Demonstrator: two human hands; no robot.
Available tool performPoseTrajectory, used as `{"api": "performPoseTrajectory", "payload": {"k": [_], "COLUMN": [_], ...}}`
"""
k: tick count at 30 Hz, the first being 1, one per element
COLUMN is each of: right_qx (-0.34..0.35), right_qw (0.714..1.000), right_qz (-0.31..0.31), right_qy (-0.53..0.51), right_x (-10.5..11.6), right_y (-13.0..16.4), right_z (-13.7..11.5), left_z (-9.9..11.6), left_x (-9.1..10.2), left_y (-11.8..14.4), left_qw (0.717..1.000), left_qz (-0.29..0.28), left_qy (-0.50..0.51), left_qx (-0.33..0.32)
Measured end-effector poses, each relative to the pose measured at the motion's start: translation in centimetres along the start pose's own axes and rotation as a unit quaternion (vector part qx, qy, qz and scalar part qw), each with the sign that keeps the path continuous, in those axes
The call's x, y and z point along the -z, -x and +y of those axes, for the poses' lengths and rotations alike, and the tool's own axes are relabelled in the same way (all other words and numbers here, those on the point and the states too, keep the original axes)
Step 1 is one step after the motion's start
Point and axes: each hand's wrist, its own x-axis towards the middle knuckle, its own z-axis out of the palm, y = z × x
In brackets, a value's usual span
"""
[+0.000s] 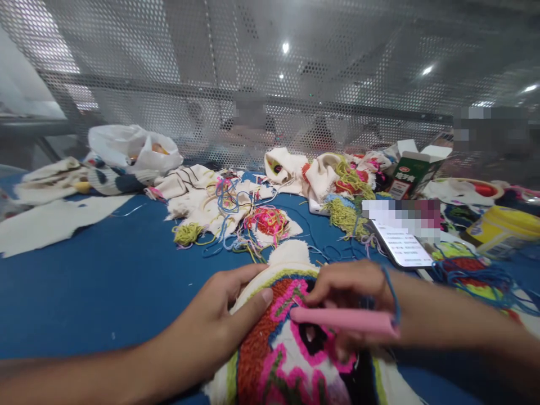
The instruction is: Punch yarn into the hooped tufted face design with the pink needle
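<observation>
- The right hand (350, 289) is closed around a pink, pen-shaped plastic punch tool (343, 320), pinching it near its tip, with a strand of blue yarn (392, 295) looped over the back of the hand.
- The tool's long axis lies almost level, running left to right across the view; its working end points left and sits on the round, tufted yarn embroidery piece (278, 349), right at a pink loop patch.
- The left hand (219, 320) lies flat and relaxed on the embroidery's left side, thumb stretched toward the tool's tip but just short of it, holding nothing, pressing the work to the blue table (105, 281).
- The embroidery lies directly under both hands, at the near edge of the table; the right hand is the nearer one to the stitching point.
- Both forearms come in low from the near corners.
- Beyond lie loose yarn tangles (265, 222), cream cloth scraps (194, 191) and a lit phone (400, 244).
</observation>
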Motion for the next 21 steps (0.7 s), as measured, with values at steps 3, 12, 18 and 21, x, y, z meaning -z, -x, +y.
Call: {"api": "performPoseTrajectory", "payload": {"k": [3,12,18,21], "right_qx": [-0.162,-0.325,-0.343,-0.345], "right_qw": [0.963,0.86,0.841,0.827], "right_qz": [0.146,0.313,0.342,0.369], "right_qy": [0.158,0.238,0.243,0.246], "right_x": [5.3,9.0,8.6,8.6], "right_y": [1.1,3.0,2.7,2.6], "right_z": [4.4,13.2,12.4,11.9], "left_z": [-0.3,-0.4,-0.3,-0.3], "left_x": [-0.1,0.0,-0.1,-0.1], "left_y": [-0.2,-0.2,-0.2,-0.2], "left_qw": [0.998,0.998,0.999,0.998], "left_qz": [-0.001,-0.01,-0.011,-0.01], "left_qy": [0.046,0.049,0.048,0.055], "left_qx": [0.032,0.029,0.014,0.02]}}
